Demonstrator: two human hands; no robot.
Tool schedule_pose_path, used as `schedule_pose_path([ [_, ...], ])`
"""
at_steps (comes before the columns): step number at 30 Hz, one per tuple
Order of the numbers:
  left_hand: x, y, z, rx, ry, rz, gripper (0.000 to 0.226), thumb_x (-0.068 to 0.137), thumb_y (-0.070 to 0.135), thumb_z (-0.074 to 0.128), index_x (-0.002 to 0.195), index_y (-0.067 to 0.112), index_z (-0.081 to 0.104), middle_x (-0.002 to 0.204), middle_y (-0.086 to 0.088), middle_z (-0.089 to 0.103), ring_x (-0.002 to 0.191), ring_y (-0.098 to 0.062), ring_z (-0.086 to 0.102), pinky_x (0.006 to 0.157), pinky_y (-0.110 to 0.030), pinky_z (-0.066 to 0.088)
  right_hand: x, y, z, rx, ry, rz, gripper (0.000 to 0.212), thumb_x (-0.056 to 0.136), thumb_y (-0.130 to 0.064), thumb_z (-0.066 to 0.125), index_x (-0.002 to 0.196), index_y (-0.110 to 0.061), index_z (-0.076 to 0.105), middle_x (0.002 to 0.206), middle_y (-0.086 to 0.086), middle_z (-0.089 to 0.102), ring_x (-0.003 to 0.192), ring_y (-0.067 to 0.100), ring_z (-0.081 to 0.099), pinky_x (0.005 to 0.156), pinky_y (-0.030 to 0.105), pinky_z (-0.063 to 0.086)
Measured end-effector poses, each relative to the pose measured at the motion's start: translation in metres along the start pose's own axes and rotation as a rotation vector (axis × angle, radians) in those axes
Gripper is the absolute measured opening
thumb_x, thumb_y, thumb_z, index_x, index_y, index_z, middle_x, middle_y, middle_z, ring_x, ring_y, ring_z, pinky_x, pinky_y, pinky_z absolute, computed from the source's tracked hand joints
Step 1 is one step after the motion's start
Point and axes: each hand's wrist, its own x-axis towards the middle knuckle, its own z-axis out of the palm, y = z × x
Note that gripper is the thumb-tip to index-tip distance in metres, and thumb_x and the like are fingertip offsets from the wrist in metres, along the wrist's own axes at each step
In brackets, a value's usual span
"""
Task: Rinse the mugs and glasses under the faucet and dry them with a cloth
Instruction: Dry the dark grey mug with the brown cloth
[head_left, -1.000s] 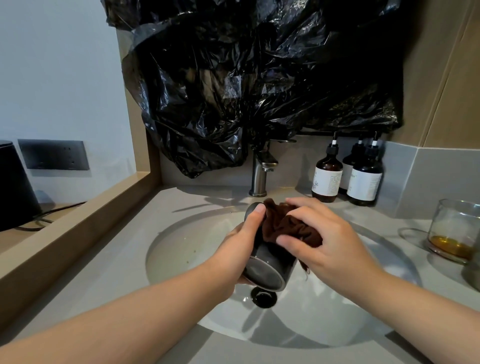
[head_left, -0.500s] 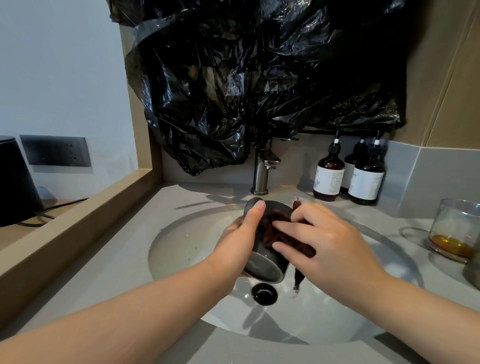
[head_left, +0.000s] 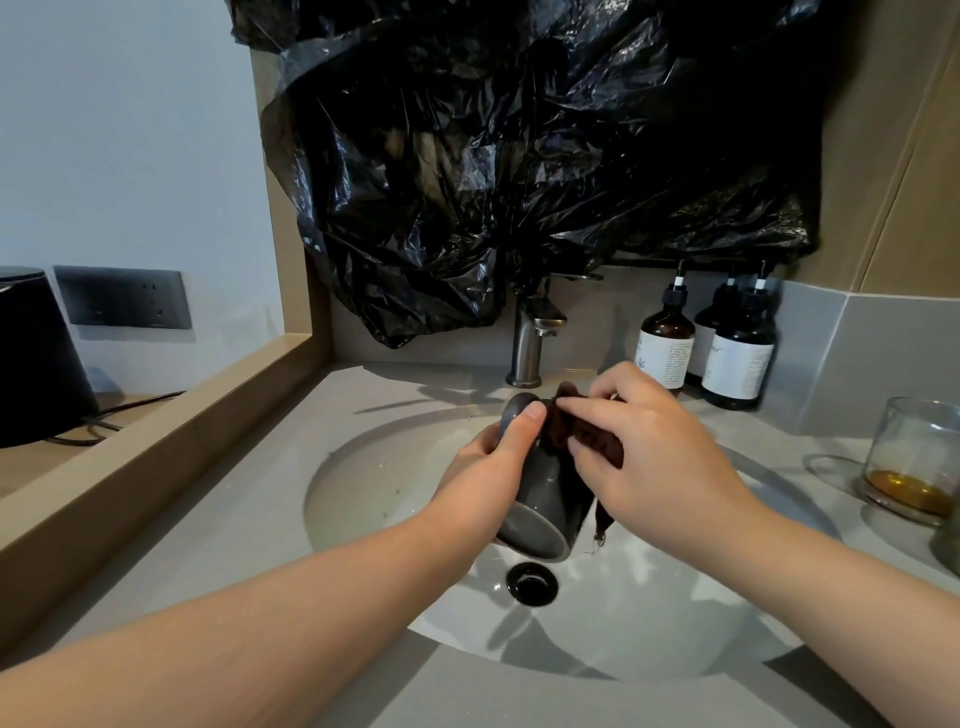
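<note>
A dark grey mug (head_left: 545, 501) is held tilted over the white sink basin (head_left: 363, 478), its base toward me. My left hand (head_left: 488, 467) grips its side, thumb near the rim. My right hand (head_left: 660, 457) presses a dark brown cloth (head_left: 592, 441) against the mug's rim and side; a corner of the cloth hangs below. The steel faucet (head_left: 530, 338) stands behind the mug, and I see no water running. A glass (head_left: 914, 457) with amber liquid stands on the counter at the right.
Three brown pump bottles (head_left: 670, 338) stand behind the basin on the right. A black plastic bag (head_left: 519, 156) covers the wall above the faucet. A wooden ledge (head_left: 156, 441) runs along the left, with a black appliance (head_left: 36, 358) and a wall socket (head_left: 124, 299) beyond it. The drain (head_left: 532, 582) is black.
My right hand has shifted the cloth up along the mug toward its rim. The mug has tipped slightly while my left hand keeps the same grip.
</note>
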Motion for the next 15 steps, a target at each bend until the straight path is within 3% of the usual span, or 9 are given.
schedule_pose_path([
  [3, -0.002, 0.001, 0.001, 0.022, 0.003, 0.019, 0.032, 0.081, 0.066, 0.052, 0.089, 0.036, 0.060, 0.090, 0.007, 0.072, 0.088, -0.014, 0.069, 0.092, -0.039, 0.053, -0.002, -0.004, -0.002, -0.013, -0.057, -0.042, 0.031, 0.080, -0.025, 0.057, 0.108, -0.019, 0.071, 0.090, -0.008, 0.046, 0.084, 0.010, 0.044, 0.062, 0.021, 0.039],
  [6, -0.004, 0.001, 0.000, 0.038, -0.012, 0.043, 0.035, 0.081, 0.065, 0.053, 0.094, 0.035, 0.063, 0.092, 0.005, 0.073, 0.089, -0.015, 0.070, 0.092, -0.040, 0.053, -0.009, -0.012, -0.006, 0.023, -0.135, -0.110, 0.025, 0.079, -0.025, 0.055, 0.098, -0.024, 0.072, 0.089, -0.010, 0.045, 0.083, 0.008, 0.043, 0.060, 0.033, 0.048],
  [11, -0.005, 0.002, 0.001, 0.007, -0.019, 0.051, 0.031, 0.083, 0.063, 0.053, 0.091, 0.034, 0.062, 0.087, 0.006, 0.074, 0.085, -0.013, 0.070, 0.089, -0.037, 0.054, -0.001, -0.009, -0.005, 0.003, -0.037, -0.038, 0.030, 0.080, -0.028, 0.053, 0.102, -0.024, 0.072, 0.087, -0.007, 0.046, 0.082, 0.012, 0.045, 0.059, 0.032, 0.047],
  [15, -0.007, 0.002, 0.000, 0.017, -0.027, 0.044, 0.035, 0.082, 0.065, 0.052, 0.095, 0.034, 0.062, 0.091, 0.004, 0.074, 0.088, -0.015, 0.070, 0.089, -0.037, 0.054, -0.005, -0.012, -0.006, -0.001, -0.088, -0.076, 0.030, 0.080, -0.027, 0.053, 0.104, -0.023, 0.071, 0.088, -0.007, 0.045, 0.082, 0.013, 0.044, 0.060, 0.035, 0.048],
])
